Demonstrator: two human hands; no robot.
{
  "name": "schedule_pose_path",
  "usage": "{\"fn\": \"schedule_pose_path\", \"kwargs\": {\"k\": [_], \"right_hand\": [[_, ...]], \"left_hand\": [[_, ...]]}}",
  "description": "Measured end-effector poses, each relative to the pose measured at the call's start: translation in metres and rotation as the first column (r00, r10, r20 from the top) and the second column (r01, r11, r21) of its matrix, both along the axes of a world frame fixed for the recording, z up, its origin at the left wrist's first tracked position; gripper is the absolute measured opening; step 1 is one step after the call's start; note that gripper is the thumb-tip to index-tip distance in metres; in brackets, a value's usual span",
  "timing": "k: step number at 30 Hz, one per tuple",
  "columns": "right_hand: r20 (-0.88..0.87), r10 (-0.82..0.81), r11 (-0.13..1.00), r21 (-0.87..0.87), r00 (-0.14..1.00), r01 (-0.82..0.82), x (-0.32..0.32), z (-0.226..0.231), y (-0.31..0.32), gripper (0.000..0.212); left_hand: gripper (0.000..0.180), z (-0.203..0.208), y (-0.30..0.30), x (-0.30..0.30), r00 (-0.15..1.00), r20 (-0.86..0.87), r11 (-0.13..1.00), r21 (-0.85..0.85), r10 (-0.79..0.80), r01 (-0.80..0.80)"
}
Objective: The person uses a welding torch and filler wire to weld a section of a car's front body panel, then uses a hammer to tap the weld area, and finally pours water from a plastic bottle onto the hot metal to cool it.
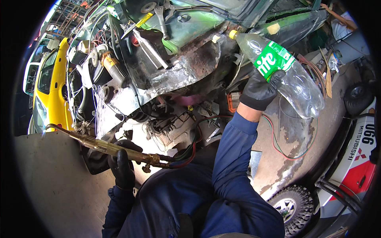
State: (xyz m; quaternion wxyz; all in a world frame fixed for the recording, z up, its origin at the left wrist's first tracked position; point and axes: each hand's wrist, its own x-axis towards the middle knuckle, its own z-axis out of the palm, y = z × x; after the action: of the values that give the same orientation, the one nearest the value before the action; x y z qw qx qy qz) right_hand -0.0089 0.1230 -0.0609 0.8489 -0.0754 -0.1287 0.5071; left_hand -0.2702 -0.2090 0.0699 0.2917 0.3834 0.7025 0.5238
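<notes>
My left hand (122,163), in a black glove, is closed around a brass gas torch (101,146). Its bent tip points left, and red and green hoses (192,158) run from its rear end across my body. Raised to the right, my right hand (260,90), also gloved in black, grips a large clear plastic bottle (302,89). The bottle has a green label and a yellow cap, and lies tilted with the cap toward the car body. Whether there is liquid in it I cannot tell. No flame is visible at the torch tip.
Ahead stands a green car body with a bare, scorched metal panel (178,79). On it lie a hammer (160,20), locking pliers (186,7) and an orange angle grinder (113,68). A yellow car (53,87) is at left, a white-and-red vehicle (345,182) at right. Hoses trail over the floor.
</notes>
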Motion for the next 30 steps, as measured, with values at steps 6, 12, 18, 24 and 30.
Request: {"fn": "schedule_pose_path", "kwargs": {"k": [6, 12, 18, 24, 30], "right_hand": [[-0.009, 0.019, 1.000, -0.009, 1.000, -0.019, -0.005, -0.004, 0.002, 0.064], [-0.021, 0.027, 1.000, 0.003, 0.999, -0.027, -0.002, -0.008, 0.003, 0.062], [-0.008, -0.004, 1.000, -0.030, 1.000, 0.004, -0.002, -0.008, 0.001, 0.062], [0.018, -0.018, 0.999, -0.034, 1.000, 0.018, -0.005, -0.001, -0.003, 0.061], [0.053, -0.042, 0.997, -0.059, 0.998, 0.045, -0.008, 0.003, -0.004, 0.060]], "left_hand": [[0.045, -0.002, 0.003, -0.002, 1.000, 0.002, 1.000, 0.008, 0.006, -0.006], [0.045, -0.003, 0.006, -0.006, 1.000, 0.015, 1.000, 0.007, -0.009, 0.008], [0.049, -0.001, 0.008, -0.008, 0.999, 0.007, 0.999, 0.002, -0.034, 0.034], [0.052, -0.002, 0.010, -0.007, 1.000, 0.001, 1.000, 0.018, -0.011, 0.011], [0.053, 0.000, 0.010, -0.007, 1.000, -0.011, 1.000, 0.000, -0.018, 0.018]]}}
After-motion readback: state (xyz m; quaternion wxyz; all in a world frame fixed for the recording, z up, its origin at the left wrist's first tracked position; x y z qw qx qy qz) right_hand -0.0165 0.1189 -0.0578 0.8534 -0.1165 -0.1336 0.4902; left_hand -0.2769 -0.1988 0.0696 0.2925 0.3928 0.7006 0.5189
